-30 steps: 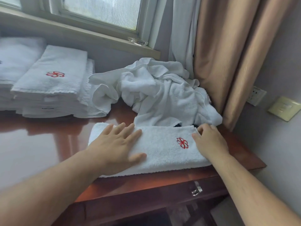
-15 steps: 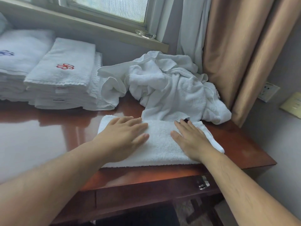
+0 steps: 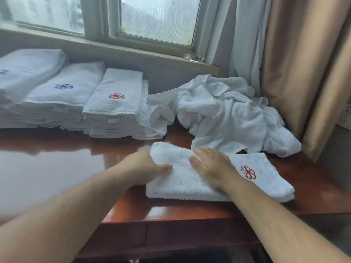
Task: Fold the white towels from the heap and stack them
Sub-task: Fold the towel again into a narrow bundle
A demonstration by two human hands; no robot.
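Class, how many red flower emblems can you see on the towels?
2. One emblem tops the folded stack beside the heap; a second emblem is on the towel being folded. Others may hide in the heap.

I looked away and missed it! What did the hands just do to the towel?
The left hand, flat on the towel before, now grips its left end and lifts it rightward. The right hand slid from the right end to the middle and presses flat. The heap and folded stacks stayed put.
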